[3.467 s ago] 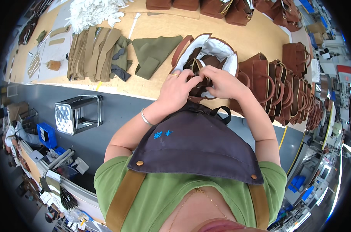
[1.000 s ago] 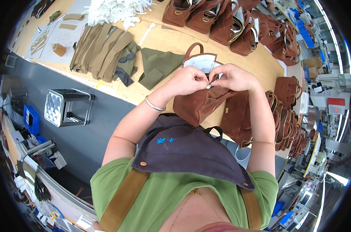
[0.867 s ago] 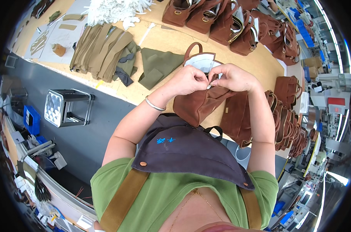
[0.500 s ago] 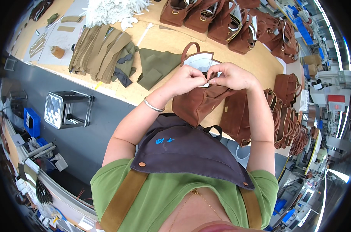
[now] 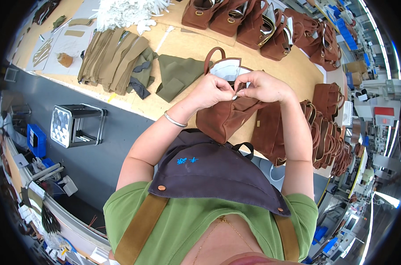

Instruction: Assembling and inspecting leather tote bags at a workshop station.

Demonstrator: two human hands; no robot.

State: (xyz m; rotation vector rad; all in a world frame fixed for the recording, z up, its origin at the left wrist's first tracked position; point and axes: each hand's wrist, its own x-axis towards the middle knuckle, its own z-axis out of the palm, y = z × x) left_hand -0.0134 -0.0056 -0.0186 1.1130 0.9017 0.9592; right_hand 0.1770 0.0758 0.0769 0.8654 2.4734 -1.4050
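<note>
A brown leather handbag (image 5: 225, 119) stands at the table's near edge against my apron, its pale lining showing at the open top and one handle looped up at the far side. My left hand (image 5: 215, 91) pinches at the bag's near top rim, where a small white bit shows at the fingertips. Close beside it, almost touching, my right hand (image 5: 263, 87) also pinches at the rim, with thumb and fingers together. What exactly lies between the fingertips is too small to make out.
Several brown handbags (image 5: 225, 20) line the table's far side, and more (image 5: 271, 132) stand close on the right. To the left lie olive cloth (image 5: 178, 75), a stack of olive strips (image 5: 114, 59) and white scraps (image 5: 130, 13). A metal-framed stool (image 5: 77, 123) stands on the floor at left.
Both hands stay at the bag's rim; the fingertips have shifted very slightly. The bag has barely moved.
</note>
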